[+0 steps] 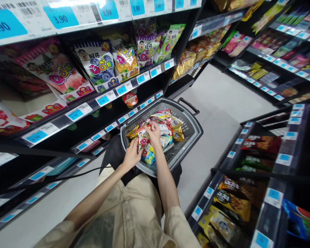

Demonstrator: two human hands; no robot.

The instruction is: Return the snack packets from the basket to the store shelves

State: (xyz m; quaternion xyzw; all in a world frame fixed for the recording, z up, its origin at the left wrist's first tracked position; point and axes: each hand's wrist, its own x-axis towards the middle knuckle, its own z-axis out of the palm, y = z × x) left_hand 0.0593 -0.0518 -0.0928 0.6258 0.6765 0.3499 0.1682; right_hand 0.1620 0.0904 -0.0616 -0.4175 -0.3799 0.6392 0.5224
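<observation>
A grey shopping basket (188, 148) holds a heap of snack and candy bags in several colours. Over that heap, a small red and white gummy candy bag (144, 137) is between my two hands. My left hand (133, 151) grips its lower left side, with the fingers bent at its edge. At the upper right edge of the same bag, my right hand (153, 133) is closed in a pinch. A blue and green bag (149, 155) lies just below it, and yellow bags (178, 133) lie to the right in the basket.
On the left, a shelf carries gummy bags, among them a blueberry one (96, 65) and a peach one (59, 70). A price rail (103, 100) runs near the basket. A snack rack (237, 151) stands at the right, beside the pale floor (209, 113).
</observation>
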